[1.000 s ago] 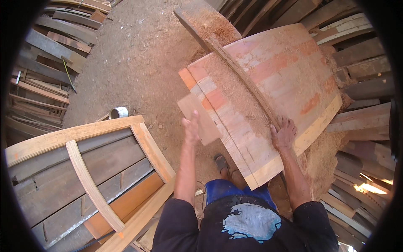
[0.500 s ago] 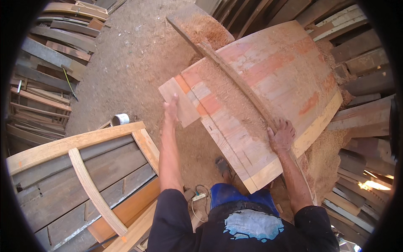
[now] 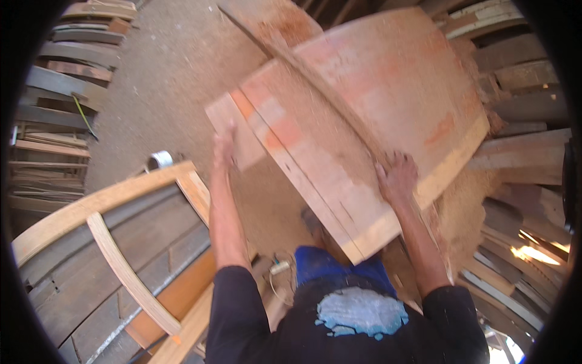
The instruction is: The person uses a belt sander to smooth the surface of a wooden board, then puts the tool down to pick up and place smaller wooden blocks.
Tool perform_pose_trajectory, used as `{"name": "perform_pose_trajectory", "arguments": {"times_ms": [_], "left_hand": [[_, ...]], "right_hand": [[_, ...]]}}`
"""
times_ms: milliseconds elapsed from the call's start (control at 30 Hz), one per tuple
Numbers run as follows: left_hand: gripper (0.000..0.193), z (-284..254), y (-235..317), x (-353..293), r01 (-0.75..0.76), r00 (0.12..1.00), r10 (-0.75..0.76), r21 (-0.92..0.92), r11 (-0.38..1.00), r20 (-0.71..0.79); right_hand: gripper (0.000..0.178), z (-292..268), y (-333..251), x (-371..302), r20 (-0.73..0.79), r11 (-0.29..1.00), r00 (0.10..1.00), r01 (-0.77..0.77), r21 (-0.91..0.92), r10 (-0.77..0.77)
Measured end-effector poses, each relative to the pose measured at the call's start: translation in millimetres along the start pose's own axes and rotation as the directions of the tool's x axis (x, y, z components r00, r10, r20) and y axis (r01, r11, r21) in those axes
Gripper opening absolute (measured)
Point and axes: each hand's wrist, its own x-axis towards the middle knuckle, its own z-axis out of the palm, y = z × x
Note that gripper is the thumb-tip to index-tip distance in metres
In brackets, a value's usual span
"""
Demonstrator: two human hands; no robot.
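Wood panel (image 3: 400, 97), dirt floor (image 3: 163, 67), stacked planks (image 3: 527, 155).
Left hand (image 3: 223, 145) holding board (image 3: 244, 134), now nearer panel's left corner; right hand (image 3: 398, 177) gripping strip (image 3: 333, 97).

The left hand (image 3: 224, 145) reaches farther forward than the right hand (image 3: 400, 176), its thumb (image 3: 381, 171) spread.

Soft, even daylight lies over the floor (image 3: 157, 91) and panel (image 3: 400, 100), leaving faint shadows. Glare burns out between three and four o'clock, with another white patch past four, near the rim. Deep shade fills gaps just past twelve. Blur softens the left hand (image 3: 224, 147) toward ten; black fisheye vignetting swallows every corner.
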Motion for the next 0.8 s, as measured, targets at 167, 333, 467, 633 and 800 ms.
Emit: {"name": "perform_pose_trajectory", "arguments": {"times_ms": [167,333,467,633,800], "left_hand": [[0.060,15,-39,-48,0.001,1.000,0.002,-0.119,0.993,0.022],[0.057,54,-105,-162,-0.105,0.993,0.097,-0.142,0.984,-0.068],[0.046,88,-138,-247,-0.135,0.971,0.115,-0.080,0.988,-0.209],[0.061,103,-177,-338,0.028,0.998,-0.036,-0.147,0.989,-0.056],[0.056,123,-202,-418,0.110,0.990,-0.115,-0.068,0.992,-0.077]], "right_hand": [[0.076,10,-3,-3,-0.073,1.000,0.997,0.000,-0.027,-0.002],[0.077,7,-4,-8,-0.068,1.000,0.998,-0.002,-0.018,0.000],[0.078,5,-1,-7,-0.085,1.000,0.996,0.005,0.010,-0.004],[0.078,6,-2,-9,-0.079,0.999,0.997,0.012,0.034,-0.010],[0.077,14,4,-6,-0.131,0.999,0.991,0.033,0.033,-0.028]]}}
